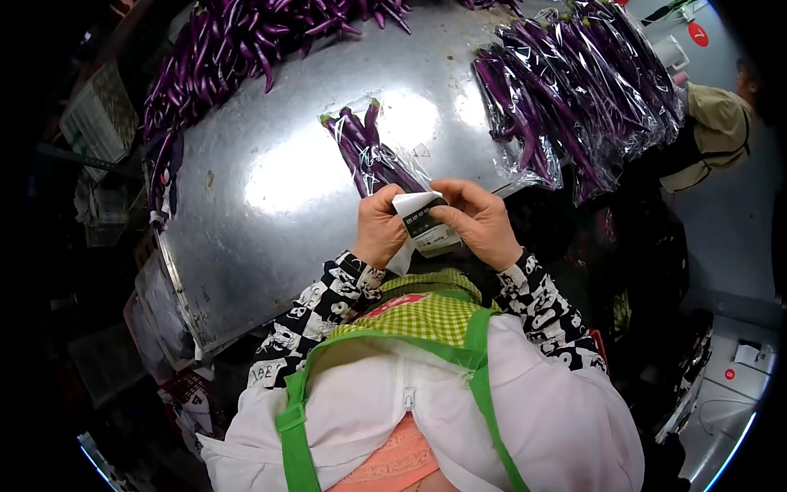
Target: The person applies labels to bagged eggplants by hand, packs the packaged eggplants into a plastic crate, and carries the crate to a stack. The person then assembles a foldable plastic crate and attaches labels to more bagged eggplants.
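Note:
Both hands are together near the table's front edge. My left hand (379,227) has its fingers wrapped around a stack of black-and-white printed labels (422,223). From the other side, my right hand (477,223) pinches the labels between thumb and fingers. Just beyond them, a clear bag of long purple eggplants (361,148) lies on the metal table (270,238), its near end partly hidden behind my left hand and the labels.
Loose eggplants (229,49) are heaped at the table's back left. Several bagged eggplants (566,98) lie at the right. A person in a beige garment (713,135) is beyond the right side. A white crate (102,115) stands at the far left.

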`<state>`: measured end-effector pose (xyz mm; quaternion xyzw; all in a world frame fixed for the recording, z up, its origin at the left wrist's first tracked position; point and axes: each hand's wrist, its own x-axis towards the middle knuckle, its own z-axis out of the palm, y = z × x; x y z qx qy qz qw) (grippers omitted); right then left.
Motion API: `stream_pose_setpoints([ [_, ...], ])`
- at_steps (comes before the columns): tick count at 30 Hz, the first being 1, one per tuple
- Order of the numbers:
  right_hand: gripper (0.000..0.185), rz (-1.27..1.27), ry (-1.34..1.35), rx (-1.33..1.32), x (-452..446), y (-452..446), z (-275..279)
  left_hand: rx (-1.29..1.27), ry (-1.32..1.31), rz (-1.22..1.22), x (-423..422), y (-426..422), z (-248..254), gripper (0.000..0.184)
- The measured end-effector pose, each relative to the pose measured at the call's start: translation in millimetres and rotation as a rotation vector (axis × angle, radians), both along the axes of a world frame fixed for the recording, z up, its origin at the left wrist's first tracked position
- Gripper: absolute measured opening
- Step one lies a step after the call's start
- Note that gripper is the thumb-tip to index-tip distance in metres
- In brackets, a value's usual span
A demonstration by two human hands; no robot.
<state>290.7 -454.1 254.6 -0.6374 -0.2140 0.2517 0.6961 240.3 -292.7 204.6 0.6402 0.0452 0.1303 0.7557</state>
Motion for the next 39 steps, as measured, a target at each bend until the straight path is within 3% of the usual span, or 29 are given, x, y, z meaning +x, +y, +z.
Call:
stream_pose_setpoints([
  [2, 0.035, -0.03, -0.034, -0.045, -0.9, 2.3, -2.1, 0.073, 0.005, 0.017, -0.1, 4.6, -0.6, 0.022],
  [6, 0.035, -0.031, 0.206, 0.015, -3.3, 2.8, 9.8, 0.781, -0.429, 0.176, 4.6, 24.7, 8.1, 0.012],
  [8, 0.037, 0.051, 0.356, 0.179, -5.3, 3.2, 15.3, 0.926, -0.472, 0.187, 3.0, 37.8, 8.8, 0.017],
  [11, 0.041, 0.088, 0.393, 0.116, -4.0, 6.9, 10.2, 1.065, -0.451, 0.222, 0.8, 39.1, 14.1, 0.023],
  [14, 0.039, 0.053, 0.367, 0.102, -5.2, 11.3, -0.7, 0.967, -0.533, 0.255, -6.0, 27.5, 28.3, 0.028],
  [16, 0.033, 0.072, 0.184, 0.02, -2.8, 11.8, -7.1, 0.999, -0.57, 0.196, -8.5, 29.9, 17.4, 0.029],
  [19, 0.026, 0.074, 0.282, 0.0, -3.1, 13.4, -1.4, 0.604, -0.434, 0.09, -12.8, 22.6, 13.4, 0.024],
  [27, 0.018, 0.036, 0.172, -0.155, -2.9, 16.2, -3.5, 0.306, -0.287, 0.154, -24.0, 5.5, -13.1, 0.012],
  [30, 0.014, 0.024, 0.12, -0.162, -0.3, 22.5, -7.7, 0.177, -0.157, 0.13, -28.2, 4.2, -21.2, 0.013],
  [32, 0.011, 0.019, 0.118, -0.147, 3.2, 27.8, -14.2, -0.041, 0.09, 0.134, -32.1, 3.4, -24.8, 0.007],
  [34, 0.01, 0.073, -0.388, -0.361, 10.8, 36.8, -22.2, -0.021, 0.15, 0.168, -37.7, 7.6, -44.4, 0.006],
  [35, 0.009, 0.051, -0.491, -0.35, 15.1, 42.3, -29.7, 0.08, 0.219, 0.184, -42.9, 10.3, -54.5, 0.007],
  [37, 0.008, -0.019, -0.431, -0.317, 24.3, 57.1, -29.0, 0.211, 0.303, 0.156, -52.0, 15.1, -47.9, 0.01],
  [39, 0.008, -0.134, -0.212, -0.304, 36.5, 74.9, -24.7, 0.436, 0.472, -0.087, -70.5, 28.6, -72.5, 0.013],
])
